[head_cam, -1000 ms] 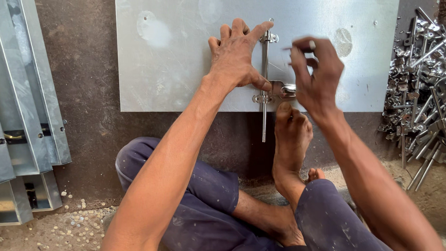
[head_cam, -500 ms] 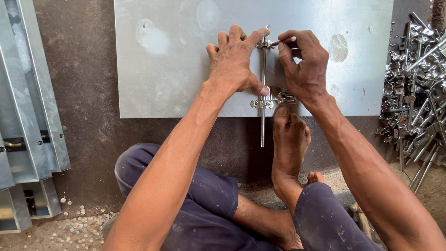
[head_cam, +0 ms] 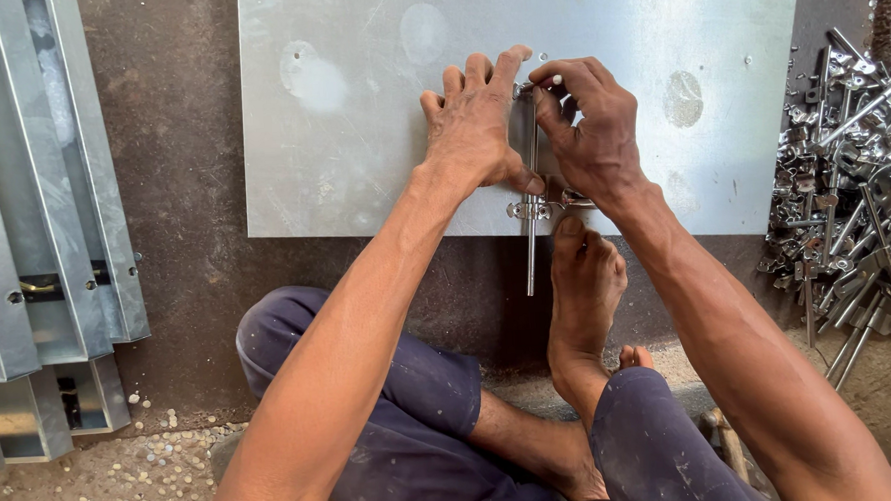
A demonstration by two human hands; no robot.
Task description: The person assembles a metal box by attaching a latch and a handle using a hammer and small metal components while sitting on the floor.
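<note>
My left hand (head_cam: pixel 475 129) lies spread on the stiff, slippery sheet (head_cam: pixel 360 124); right fingers (head_cam: pixel 568 75) pinch the rigid latch rod (head_cam: pixel 530 177) at its top.

Metal rod (head_cam: pixel 531 247): slim, silver, lying lengthwise across the near edge of the metal sheet (head_cam: pixel 360 134), its lower end overhanging onto the dark floor. A small bright bracket (head_cam: pixel 524 210) clasps it at the sheet edge. Sheet: flat, grey galvanised, rectangular, with pale round smudges and small holes.
</note>
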